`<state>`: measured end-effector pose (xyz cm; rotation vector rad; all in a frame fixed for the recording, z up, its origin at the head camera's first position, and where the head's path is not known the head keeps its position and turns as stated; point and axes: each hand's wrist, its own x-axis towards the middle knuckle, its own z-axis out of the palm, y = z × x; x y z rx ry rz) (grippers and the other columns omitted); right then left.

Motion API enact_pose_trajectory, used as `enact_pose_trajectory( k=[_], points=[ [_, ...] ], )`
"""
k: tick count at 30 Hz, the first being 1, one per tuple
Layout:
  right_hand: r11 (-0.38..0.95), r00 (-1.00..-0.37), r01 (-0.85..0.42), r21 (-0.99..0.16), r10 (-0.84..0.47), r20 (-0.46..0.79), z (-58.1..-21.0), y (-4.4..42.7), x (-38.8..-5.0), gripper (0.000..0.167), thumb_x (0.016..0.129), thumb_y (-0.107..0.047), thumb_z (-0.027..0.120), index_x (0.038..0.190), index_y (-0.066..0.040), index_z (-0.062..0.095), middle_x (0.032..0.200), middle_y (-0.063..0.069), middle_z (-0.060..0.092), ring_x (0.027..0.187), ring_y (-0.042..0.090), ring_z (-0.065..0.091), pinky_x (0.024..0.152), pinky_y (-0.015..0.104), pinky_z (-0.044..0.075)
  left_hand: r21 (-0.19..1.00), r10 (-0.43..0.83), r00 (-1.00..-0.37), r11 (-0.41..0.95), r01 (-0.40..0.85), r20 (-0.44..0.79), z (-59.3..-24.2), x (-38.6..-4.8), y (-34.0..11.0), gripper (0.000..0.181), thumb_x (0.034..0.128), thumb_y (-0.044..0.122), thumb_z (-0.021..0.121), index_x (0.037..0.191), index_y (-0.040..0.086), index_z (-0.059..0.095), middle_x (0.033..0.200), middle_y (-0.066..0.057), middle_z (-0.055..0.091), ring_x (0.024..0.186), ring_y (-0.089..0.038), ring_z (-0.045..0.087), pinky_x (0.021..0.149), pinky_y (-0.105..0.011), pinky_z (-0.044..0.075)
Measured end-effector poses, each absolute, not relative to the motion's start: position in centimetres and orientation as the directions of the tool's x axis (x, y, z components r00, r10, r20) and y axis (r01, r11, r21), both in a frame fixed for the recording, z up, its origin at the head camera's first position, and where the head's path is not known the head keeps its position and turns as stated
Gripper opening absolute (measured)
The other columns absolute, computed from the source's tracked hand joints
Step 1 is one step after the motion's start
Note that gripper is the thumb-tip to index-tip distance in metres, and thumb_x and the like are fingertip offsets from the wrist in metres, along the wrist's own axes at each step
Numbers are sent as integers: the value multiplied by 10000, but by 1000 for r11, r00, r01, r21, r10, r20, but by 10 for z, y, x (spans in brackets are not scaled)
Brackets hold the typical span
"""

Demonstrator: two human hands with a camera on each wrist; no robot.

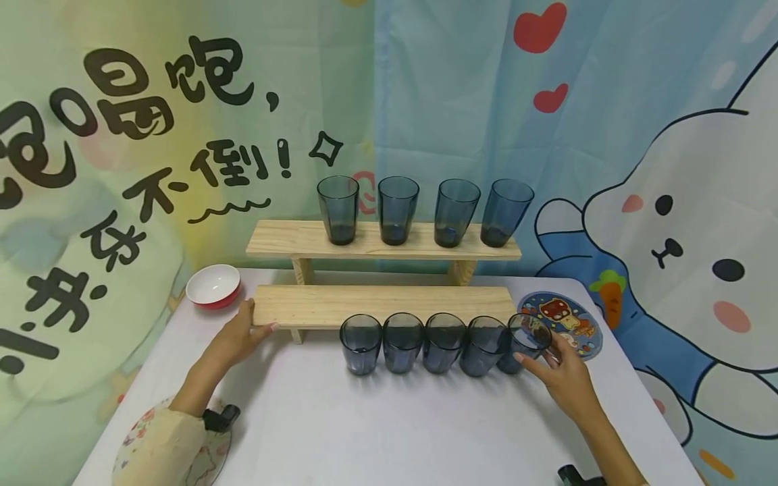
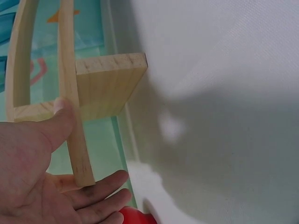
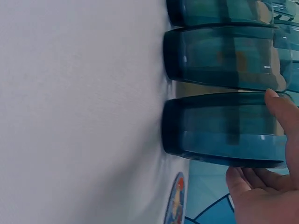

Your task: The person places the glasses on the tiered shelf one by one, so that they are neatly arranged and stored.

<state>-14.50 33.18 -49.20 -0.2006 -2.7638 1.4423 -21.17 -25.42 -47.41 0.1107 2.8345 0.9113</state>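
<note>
Five blue-tinted glasses stand in a row on the white table in front of a low wooden shelf (image 1: 383,302). My right hand (image 1: 565,381) holds the rightmost glass (image 1: 527,337) near its rim, thumb on one side and fingers on the other; the right wrist view shows this glass (image 3: 224,130) beside its neighbour (image 3: 224,58). At the shelf's left end, my left hand (image 1: 237,337) grips the board, and in the left wrist view the thumb of the hand (image 2: 42,168) lies on the board's edge (image 2: 70,84), other fingers extended past its end.
Behind, a higher wooden shelf (image 1: 383,250) carries several similar glasses (image 1: 398,210). A red and white bowl (image 1: 214,285) stands at the back left. One round patterned mat (image 1: 589,331) lies at the right, another (image 1: 213,452) under the left sleeve. A printed curtain (image 1: 444,101) hangs behind.
</note>
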Motion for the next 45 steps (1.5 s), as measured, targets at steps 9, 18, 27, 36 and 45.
enact_pose_trajectory(
  k=[9, 18, 27, 36, 45],
  points=[
    [544, -993, 49, -837, 119, 19, -501, 331, -148, 915, 963, -362, 800, 1629, 13, 297, 1627, 325, 360, 1505, 533, 361, 1135, 407, 350, 584, 126, -985, 811, 35, -115, -475, -213, -255, 856, 1080, 364, 611, 1545, -181, 142, 1535, -508, 306, 1421, -633, 382, 1146, -703, 346],
    [550, -984, 19, -835, 157, 81, -508, 331, -148, 815, 958, -327, 811, 1579, 2, 398, 1627, 279, 406, 1510, 482, 384, 1114, 188, 376, 594, 121, -985, 804, 26, -120, -474, -212, -254, 854, 1080, 353, 611, 1546, -185, 140, 1539, -508, 300, 1429, -629, 375, 1153, -698, 341],
    [583, -980, 86, -808, 197, 38, -502, 331, -144, 851, 942, -409, 814, 1576, -6, 414, 1614, 296, 421, 1491, 483, 415, 1093, 245, 406, 593, 118, -983, 805, 13, -138, -474, -212, -253, 855, 1083, 361, 607, 1556, -171, 134, 1553, -496, 293, 1439, -623, 367, 1160, -695, 336],
    [638, -975, 81, -765, 212, 73, -480, 331, -144, 890, 951, -455, 791, 1583, 25, 388, 1573, 338, 451, 1426, 538, 468, 1066, 401, 405, 584, 124, -985, 811, 31, -120, -470, -212, -253, 830, 1080, 343, 614, 1543, -170, 155, 1522, -505, 333, 1411, -627, 405, 1135, -697, 363],
    [658, -967, -22, -753, 176, 182, -428, 328, -150, 809, 961, -403, 795, 1552, 23, 443, 1550, 303, 473, 1406, 555, 486, 1037, 243, 418, 584, 129, -987, 810, 46, -101, -471, -212, -253, 804, 1073, 318, 626, 1526, -172, 178, 1495, -506, 373, 1381, -625, 444, 1116, -694, 382]
  ],
)
